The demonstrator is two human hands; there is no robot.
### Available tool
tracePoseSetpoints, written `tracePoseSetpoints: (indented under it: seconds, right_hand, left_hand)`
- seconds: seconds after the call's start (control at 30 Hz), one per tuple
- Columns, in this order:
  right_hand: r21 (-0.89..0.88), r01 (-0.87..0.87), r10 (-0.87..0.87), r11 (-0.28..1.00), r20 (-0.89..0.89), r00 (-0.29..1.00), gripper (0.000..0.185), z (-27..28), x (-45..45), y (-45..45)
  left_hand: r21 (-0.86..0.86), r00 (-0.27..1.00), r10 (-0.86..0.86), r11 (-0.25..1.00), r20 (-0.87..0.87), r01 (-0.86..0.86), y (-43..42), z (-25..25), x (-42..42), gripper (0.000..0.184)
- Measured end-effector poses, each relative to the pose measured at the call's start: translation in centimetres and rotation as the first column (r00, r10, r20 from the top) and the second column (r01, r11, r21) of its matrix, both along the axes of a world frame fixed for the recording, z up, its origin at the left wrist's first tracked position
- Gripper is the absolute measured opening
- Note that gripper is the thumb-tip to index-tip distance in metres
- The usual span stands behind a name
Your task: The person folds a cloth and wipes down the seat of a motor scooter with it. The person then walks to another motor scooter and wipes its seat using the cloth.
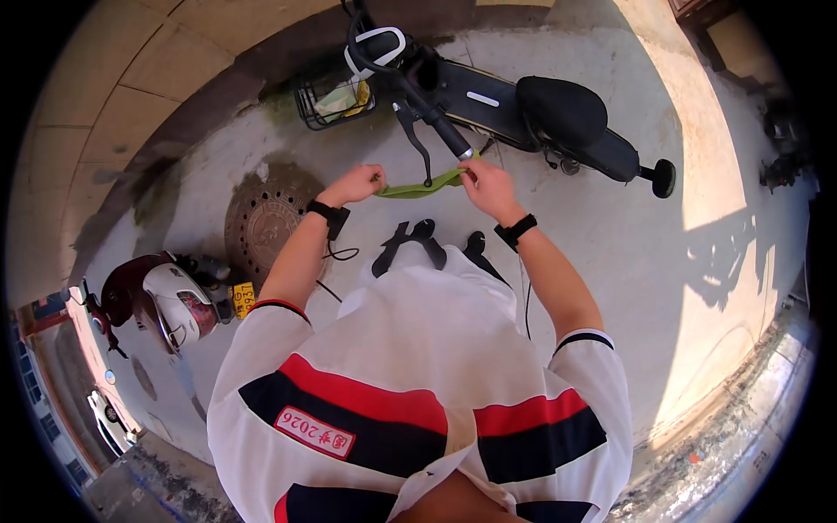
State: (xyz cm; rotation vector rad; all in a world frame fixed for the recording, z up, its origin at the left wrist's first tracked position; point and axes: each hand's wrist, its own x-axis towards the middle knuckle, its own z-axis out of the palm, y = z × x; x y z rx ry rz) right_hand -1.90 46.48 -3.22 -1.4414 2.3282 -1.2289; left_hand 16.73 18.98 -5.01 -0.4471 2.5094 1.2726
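A green cloth (423, 186) is stretched between my two hands, just below the handlebar grip (449, 135) of a black electric scooter. My left hand (356, 185) is closed on the cloth's left end. At its right end my right hand (488, 185) pinches the cloth close to the silver tip of the grip. The brake lever (415, 144) reaches down to the middle of the cloth, and its tip overlaps it. Black bands circle both my wrists.
The scooter's seat (562, 111) lies to the right, its wire basket (336, 103) to the left with items inside. A round manhole cover (263, 218) is set in the pavement at the left. Beyond it stands a red and white scooter (179, 301). A wall runs along the top left.
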Motion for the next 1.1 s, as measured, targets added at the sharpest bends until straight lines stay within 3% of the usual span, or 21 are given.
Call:
tracePoseSetpoints:
  seconds: [0.07,0.13,0.23,0.27,0.3,0.4,0.43,0.53,0.57,0.67,0.7,0.83,0.93,1.03,1.1]
  right_hand:
    - [0.0,-0.042,0.042,0.999,-0.009,0.999,0.015,0.2,0.4,-0.9]
    - [-0.002,-0.1,0.1,0.995,-0.016,0.995,0.014,0.7,0.8,-1.7]
    - [-0.105,-0.021,0.019,0.994,-0.014,1.0,0.013,1.0,1.1,-2.9]
    - [-0.121,0.058,-0.058,0.991,-0.002,0.998,0.013,0.9,1.0,-3.3]
    - [-0.136,0.137,-0.137,0.981,0.012,0.991,0.014,0.7,1.0,-3.7]
    - [-0.161,0.317,-0.313,0.935,0.052,0.948,0.015,0.5,0.4,-4.5]
    - [-0.165,0.367,-0.361,0.916,0.065,0.93,0.016,0.6,0.3,-4.6]
    - [-0.144,0.481,-0.49,0.865,-0.034,0.871,0.017,1.4,0.3,-4.7]
    - [-0.146,0.514,-0.521,0.845,-0.012,0.853,0.016,1.6,0.3,-4.7]
    - [-0.128,0.61,-0.61,0.782,0.039,0.791,0.014,2.4,-0.3,-4.8]
    - [-0.104,0.64,-0.639,0.762,0.048,0.768,0.014,2.7,-0.6,-4.7]
    - [-0.097,0.724,-0.71,0.683,0.142,0.689,0.013,4.2,-1.9,-4.9]
    - [-0.141,0.675,-0.647,0.724,0.2,0.736,0.014,4.1,-2.0,-5.7]
    - [-0.101,0.544,-0.515,0.833,0.216,0.829,0.03,2.4,-1.5,-7.2]
    - [0.045,0.432,-0.434,0.901,0.148,0.889,0.046,2.3,-0.5,-8.1]
  left_hand:
    - [0.105,0.997,0.028,0.994,-0.073,-0.021,-1.6,-0.7,0.2,0.01]
    - [0.048,0.989,0.047,0.998,-0.143,-0.041,-3.3,-0.1,-0.4,0.011]
    - [0.045,0.961,0.175,0.985,-0.215,-0.169,-5.2,1.8,-2.0,0.01]
    - [0.058,0.945,0.232,0.973,-0.231,-0.225,-5.5,2.5,-2.6,0.009]
    - [0.175,0.884,0.326,0.943,-0.333,-0.282,-5.6,2.4,-3.2,0.008]
    - [0.243,0.78,0.377,0.925,-0.5,-0.291,-5.7,2.7,-5.5,0.008]
    - [0.177,0.817,0.351,0.936,-0.458,-0.303,-5.7,3.2,-6.0,0.015]
    - [-0.049,0.739,0.1,0.983,-0.666,-0.177,-5.0,3.5,-8.1,0.021]
    - [-0.151,0.721,-0.027,0.982,-0.693,-0.109,-5.1,3.7,-8.6,0.032]
    - [-0.183,0.681,-0.073,0.979,-0.729,-0.091,-4.3,4.5,-10.3,0.041]
    - [-0.189,0.723,-0.076,0.979,-0.687,-0.077,-4.4,4.6,-10.8,0.057]
    - [-0.39,0.792,-0.109,0.904,-0.601,-0.172,-4.8,4.0,-13.1,0.082]
    - [-0.525,0.816,-0.218,0.843,-0.535,-0.119,-4.9,3.4,-14.3,0.081]
    - [-0.572,0.799,-0.319,0.819,-0.51,-0.038,-5.5,3.1,-15.0,0.075]
    - [-0.562,0.785,-0.341,0.827,-0.518,-0.012,-5.7,2.7,-15.1,0.072]
